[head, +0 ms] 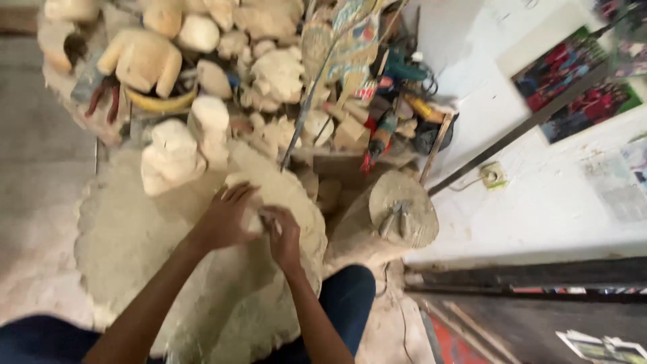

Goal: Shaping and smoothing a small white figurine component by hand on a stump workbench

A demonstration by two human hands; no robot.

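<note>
My left hand grips a small pale wooden piece over a dusty cloth mat on the floor. My right hand is closed around a thin tool pressed against the same piece; the tool itself is mostly hidden by my fingers. Both hands meet at the centre of the view, above my dark blue trouser legs.
A pile of rough carved wooden figures and blocks fills the top. Painted flat puppets, power tools and hand tools lie behind. A round log stump with a metal tool on it stands at right, near a white wall.
</note>
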